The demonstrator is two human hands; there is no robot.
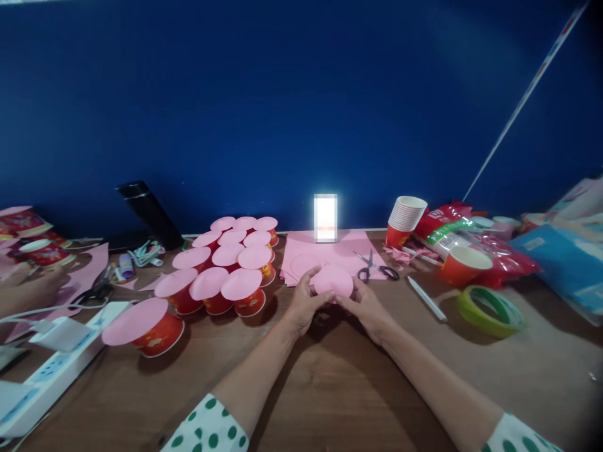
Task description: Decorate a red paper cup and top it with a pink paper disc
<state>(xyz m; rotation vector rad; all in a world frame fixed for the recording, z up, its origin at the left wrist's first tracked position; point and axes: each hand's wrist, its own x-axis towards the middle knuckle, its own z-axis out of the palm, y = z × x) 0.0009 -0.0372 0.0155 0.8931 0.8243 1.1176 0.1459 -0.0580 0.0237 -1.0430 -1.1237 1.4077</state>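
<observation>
Both hands hold a round pink paper disc [333, 282] in front of me, its face tilted up. My left hand [306, 301] grips the disc's left edge, thumb at its lower rim. On the opposite side my right hand [368, 309] is closed on the edge, thumb near the other one. Whether a cup sits under the disc cannot be made out. Just behind lie pink paper sheets [301, 245], with open black scissors [374, 269] on their right side. Left of my hands stand several red paper cups [249, 302], each topped with a pink disc.
To the right are a white pen [426, 300], green tape [490, 312], an orange cup [465, 266], stacked cups [406, 220] and red packets [443, 229]. A power strip [70, 367] and a black cylinder [151, 213] are left. Another person's hand [28, 289] shows far left.
</observation>
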